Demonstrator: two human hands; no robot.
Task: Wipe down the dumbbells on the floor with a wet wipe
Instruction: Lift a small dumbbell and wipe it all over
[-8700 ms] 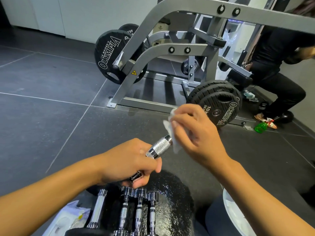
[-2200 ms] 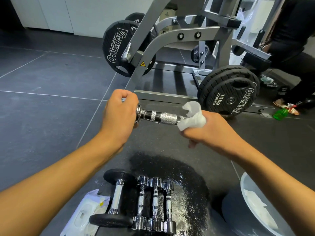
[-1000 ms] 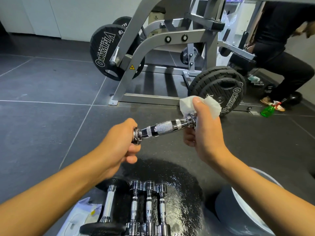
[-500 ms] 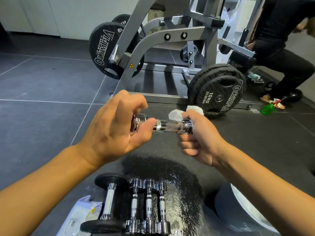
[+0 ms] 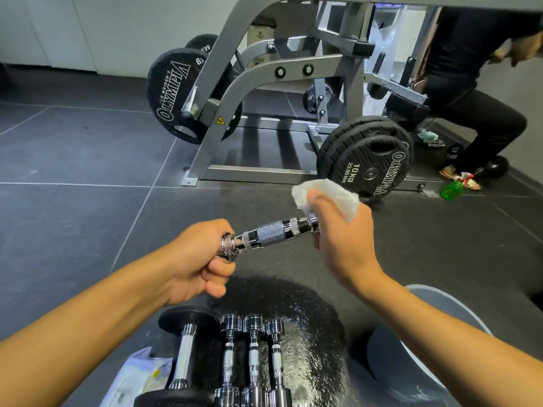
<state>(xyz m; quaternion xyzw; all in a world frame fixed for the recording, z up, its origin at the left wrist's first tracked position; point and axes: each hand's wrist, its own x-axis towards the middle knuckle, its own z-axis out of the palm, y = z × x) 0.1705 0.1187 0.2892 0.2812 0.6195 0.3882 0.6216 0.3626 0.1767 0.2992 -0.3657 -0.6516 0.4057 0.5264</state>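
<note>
1. Dark tiled gym floor [image 5: 73, 218], with a grey weight machine [image 5: 264, 74] behind; wipe packet [image 5: 138, 374] at lower left, kept within reach, its bottom edge cut off.
2. Left hand [image 5: 197, 259] clenched around the near end of the chrome dumbbell [image 5: 271, 232], steadying it in the air, tilted up to the right, so the far end can be rubbed.
3. Below, four more dumbbells [image 5: 252, 362] side by side on a glistening patch of floor, near ends cropped.
4. Right hand [image 5: 340, 230] grasping the wet wipe [image 5: 326, 193] over the far end; that end hidden, so probably fully wrapped.
5. Far right, a crouching person [image 5: 476, 92], head out of frame.
</note>
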